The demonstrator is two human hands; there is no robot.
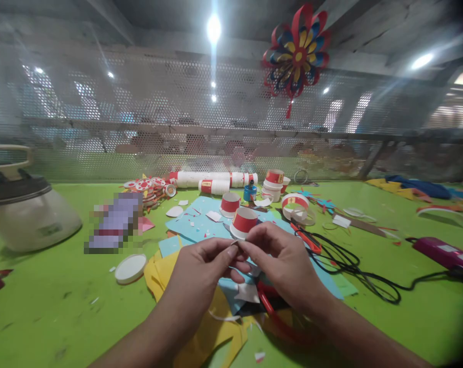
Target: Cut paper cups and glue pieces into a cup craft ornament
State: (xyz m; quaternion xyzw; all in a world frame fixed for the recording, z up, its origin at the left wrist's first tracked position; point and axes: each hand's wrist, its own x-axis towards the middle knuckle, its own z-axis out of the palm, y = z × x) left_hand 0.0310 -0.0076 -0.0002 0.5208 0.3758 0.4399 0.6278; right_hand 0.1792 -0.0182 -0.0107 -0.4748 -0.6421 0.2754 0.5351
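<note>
My left hand [204, 266] and my right hand [283, 260] meet over the middle of the table. Both pinch at the same spot, thumbs against forefingers, on something small whose kind I cannot make out. Just beyond the fingertips stands a red and white paper cup [244, 222], upside down, with a second paper cup [230, 204] behind it. Below my right hand lies a red loop-shaped handle [267, 301], partly hidden. Light blue paper [193, 225] and yellow paper [158, 273] spread under my hands, scattered with white scraps [248, 292].
Along the back are a stack of cups [204, 179] lying sideways and a small blue bottle [250, 190]. A black cord [354, 271] and purple device [446, 253] lie right. At left are a white lid [130, 268] and a large pale container [31, 214].
</note>
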